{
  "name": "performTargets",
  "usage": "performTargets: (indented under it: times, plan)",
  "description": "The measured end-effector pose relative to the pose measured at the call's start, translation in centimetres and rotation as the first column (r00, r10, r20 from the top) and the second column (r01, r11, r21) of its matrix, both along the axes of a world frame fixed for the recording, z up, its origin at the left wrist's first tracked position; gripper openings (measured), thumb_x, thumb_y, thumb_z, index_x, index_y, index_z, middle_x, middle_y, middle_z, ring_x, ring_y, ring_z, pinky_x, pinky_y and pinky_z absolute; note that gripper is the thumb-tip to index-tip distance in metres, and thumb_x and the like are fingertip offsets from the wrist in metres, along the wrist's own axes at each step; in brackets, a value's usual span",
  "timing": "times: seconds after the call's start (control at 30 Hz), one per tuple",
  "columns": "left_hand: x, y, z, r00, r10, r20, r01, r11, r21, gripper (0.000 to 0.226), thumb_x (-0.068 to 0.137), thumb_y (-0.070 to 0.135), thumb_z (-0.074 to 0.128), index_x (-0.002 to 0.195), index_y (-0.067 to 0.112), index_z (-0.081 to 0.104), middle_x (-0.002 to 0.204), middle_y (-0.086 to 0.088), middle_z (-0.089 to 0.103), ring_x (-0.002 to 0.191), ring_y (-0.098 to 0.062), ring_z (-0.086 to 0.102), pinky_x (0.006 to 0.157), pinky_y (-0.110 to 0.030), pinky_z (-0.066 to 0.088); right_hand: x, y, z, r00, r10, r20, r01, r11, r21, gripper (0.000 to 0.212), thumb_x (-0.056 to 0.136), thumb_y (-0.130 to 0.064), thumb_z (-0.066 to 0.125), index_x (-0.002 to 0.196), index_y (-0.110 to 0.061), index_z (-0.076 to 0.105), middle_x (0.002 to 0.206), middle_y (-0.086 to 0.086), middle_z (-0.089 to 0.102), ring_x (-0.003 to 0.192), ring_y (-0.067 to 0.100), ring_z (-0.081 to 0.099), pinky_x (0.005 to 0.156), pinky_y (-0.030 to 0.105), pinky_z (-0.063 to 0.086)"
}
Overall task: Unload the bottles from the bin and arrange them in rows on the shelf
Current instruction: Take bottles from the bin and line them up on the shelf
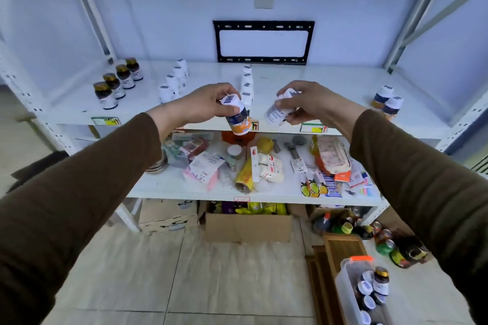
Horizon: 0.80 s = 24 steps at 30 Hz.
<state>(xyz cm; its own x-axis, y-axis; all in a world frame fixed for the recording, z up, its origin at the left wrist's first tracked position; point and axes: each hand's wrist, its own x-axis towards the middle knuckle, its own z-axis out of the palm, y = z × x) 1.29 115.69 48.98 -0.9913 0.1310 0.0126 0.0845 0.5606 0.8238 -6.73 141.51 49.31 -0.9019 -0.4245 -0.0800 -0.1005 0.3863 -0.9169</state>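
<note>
Both arms are stretched out toward the white shelf [290, 79], each hand carrying one bottle over its front edge. The left hand [203, 103] has its fingers curled round the cap end of a white-capped bottle with an orange label [237, 117], which hangs tilted, its base pointing down past the shelf's front lip. The right hand [309, 101] grips a white bottle [277, 111] from above, fingers and thumb wrapped about it; this one leans with its cap up toward the palm.

On the shelf top, four dark bottles with gold caps [116, 82] stand in a slanting row near the left end. A row of white bottles [174, 80] runs front to back to their right, and another white row [247, 82] stands near the middle, just behind the held orange-labelled bottle. Two orange-and-white bottles [386, 100] sit near the front right corner.

The clear plastic bin [348, 295] stands on the floor at lower right, with several bottles inside it. The lower shelf [163, 187] is heaped with packets and oddments, and a cardboard box [248, 227] sits beneath.
</note>
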Motion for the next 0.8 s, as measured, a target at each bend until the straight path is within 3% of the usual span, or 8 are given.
performTargets:
  times: [0.1,0.23,0.33,0.5,0.57,0.67,0.8]
  plan:
    - [0.0,-4.8,-0.1,1.0,0.01,-0.003,-0.01,1.0,-0.017,0.031,0.091,0.009,0.068,0.12,0.008,0.058,0.122,-0.011,0.067,0.113,-0.027,0.062,0.098,-0.039,0.049,-0.1,-5.1,0.2,0.996,0.046,0.074,-0.044,0.999,-0.027,0.028,0.081,-0.006,0.077,0.105,-0.015,0.067,0.083,0.014,0.071,0.062,0.021,0.07,0.061,0.028,0.06]
    - [-0.7,-9.6,-0.3,0.999,0.041,-0.007,-0.041,0.999,-0.004,0.036,0.09,0.013,0.069,0.123,0.009,0.055,0.122,-0.013,0.065,0.105,-0.021,0.063,0.09,-0.03,0.051,-0.2,-10.3,-0.2,0.992,0.068,0.107,-0.061,0.996,-0.07,0.034,0.085,-0.001,0.071,0.118,-0.006,0.063,0.09,0.018,0.072,0.071,0.022,0.072,0.063,0.026,0.061]
    - [-2.0,-12.3,-0.7,0.997,0.076,-0.003,-0.076,0.997,-0.004,0.038,0.088,0.018,0.072,0.121,0.011,0.054,0.119,-0.009,0.067,0.111,-0.027,0.063,0.096,-0.041,0.049,-1.0,-13.2,-0.6,0.994,0.086,0.063,-0.083,0.995,-0.058,0.029,0.089,-0.007,0.07,0.117,-0.006,0.061,0.096,0.02,0.072,0.07,0.02,0.073,0.064,0.026,0.06]
    - [-5.8,-16.0,-1.2,0.995,0.09,-0.03,-0.09,0.996,0.012,0.031,0.087,0.021,0.073,0.112,0.014,0.056,0.117,-0.009,0.069,0.092,-0.022,0.061,0.073,-0.034,0.044,-4.4,-17.2,-0.7,0.998,0.046,-0.045,-0.048,0.998,-0.043,0.034,0.087,-0.017,0.072,0.112,-0.01,0.051,0.088,0.014,0.072,0.065,0.023,0.071,0.059,0.031,0.06]
    - [-7.7,-17.6,-1.0,0.993,0.113,-0.046,-0.113,0.994,0.009,0.028,0.087,0.021,0.073,0.109,0.016,0.057,0.116,-0.007,0.069,0.1,-0.03,0.065,0.082,-0.041,0.049,-6.5,-18.7,-0.7,0.995,0.051,-0.09,-0.055,0.998,-0.037,0.036,0.085,-0.021,0.075,0.107,-0.012,0.047,0.087,0.014,0.073,0.063,0.023,0.07,0.059,0.032,0.06]
    - [-10.3,-20.1,-0.1,0.984,0.159,-0.074,-0.158,0.987,0.014,0.028,0.087,0.024,0.073,0.109,0.017,0.057,0.115,-0.002,0.07,0.11,-0.028,0.064,0.097,-0.047,0.049,-9.8,-21.3,-0.5,0.987,0.063,-0.149,-0.075,0.994,-0.075,0.037,0.084,-0.024,0.076,0.103,-0.01,0.048,0.084,0.012,0.071,0.059,0.019,0.066,0.058,0.031,0.06]
    - [-13.7,-23.5,1.4,0.967,0.22,-0.131,-0.226,0.974,-0.033,0.028,0.089,0.026,0.071,0.111,0.015,0.057,0.117,-0.005,0.068,0.106,-0.027,0.065,0.095,-0.043,0.05,-14.0,-25.1,-0.3,0.978,0.064,-0.201,-0.088,0.99,-0.109,0.037,0.085,-0.029,0.075,0.105,-0.008,0.051,0.082,0.009,0.068,0.058,0.016,0.061,0.061,0.034,0.06]
